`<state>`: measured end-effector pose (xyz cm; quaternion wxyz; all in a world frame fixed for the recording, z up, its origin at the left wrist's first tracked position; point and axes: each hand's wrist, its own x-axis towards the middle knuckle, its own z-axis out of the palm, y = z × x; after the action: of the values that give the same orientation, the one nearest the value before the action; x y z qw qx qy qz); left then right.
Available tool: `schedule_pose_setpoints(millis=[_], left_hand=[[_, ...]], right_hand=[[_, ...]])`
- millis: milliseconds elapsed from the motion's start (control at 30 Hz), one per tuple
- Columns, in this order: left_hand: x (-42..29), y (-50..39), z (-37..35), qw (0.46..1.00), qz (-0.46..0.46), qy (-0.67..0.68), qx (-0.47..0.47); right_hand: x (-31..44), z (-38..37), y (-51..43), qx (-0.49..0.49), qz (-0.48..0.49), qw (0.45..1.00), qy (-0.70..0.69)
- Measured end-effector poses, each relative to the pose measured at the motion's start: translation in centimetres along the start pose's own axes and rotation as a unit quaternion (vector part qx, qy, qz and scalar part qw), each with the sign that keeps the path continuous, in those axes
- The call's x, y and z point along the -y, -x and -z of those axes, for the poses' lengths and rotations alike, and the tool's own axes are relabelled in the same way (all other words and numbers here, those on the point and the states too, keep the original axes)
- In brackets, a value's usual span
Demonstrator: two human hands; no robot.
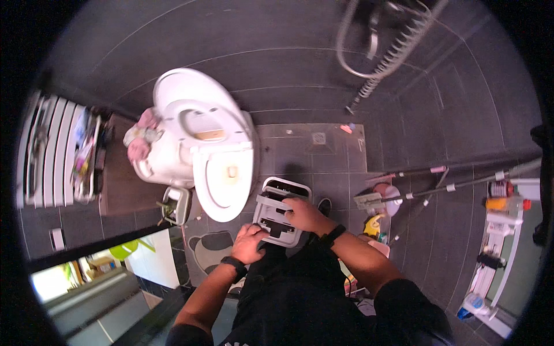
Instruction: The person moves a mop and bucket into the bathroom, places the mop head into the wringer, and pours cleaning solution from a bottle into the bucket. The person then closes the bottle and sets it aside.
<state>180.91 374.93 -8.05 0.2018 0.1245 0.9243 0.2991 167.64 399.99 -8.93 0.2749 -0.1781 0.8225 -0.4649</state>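
Note:
A white plastic appliance (277,241) with dark recesses in its upper face is held in front of my legs; its exact kind cannot be told. My right hand (305,215) grips a light panel or bar across the middle of its upper face. At the near left corner, my left hand (249,244) has its fingers over the edge and its thumb lower down. Dark bands circle both wrists. Part of the appliance's right side is hidden under my right hand.
To the left stands a white toilet (223,188) with its lid and seat up. A small bin (177,205) is beside it. A panda-shaped mat (216,251) lies on the tiled floor. On the right are a mop handle (450,187), a yellow bottle (372,225) and a wall shelf (510,259).

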Motion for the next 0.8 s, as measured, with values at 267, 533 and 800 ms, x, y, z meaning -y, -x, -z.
schedule_pose_setpoints(millis=[267,533,800], left_hand=[[0.9,4.8,3.3,0.958,-0.129,-0.243,-0.085],[1.2,3.3,3.2,0.967,-0.064,-0.233,-0.085],[1.1,-0.8,8.5,0.990,0.027,-0.060,-0.123]], right_hand=[[13.3,-3.6,-4.1,0.112,0.013,0.991,0.066],[15.5,-3.4,-7.3,0.057,0.070,0.994,0.063],[4.1,1.0,-9.5,-0.106,0.100,0.989,-0.032]])
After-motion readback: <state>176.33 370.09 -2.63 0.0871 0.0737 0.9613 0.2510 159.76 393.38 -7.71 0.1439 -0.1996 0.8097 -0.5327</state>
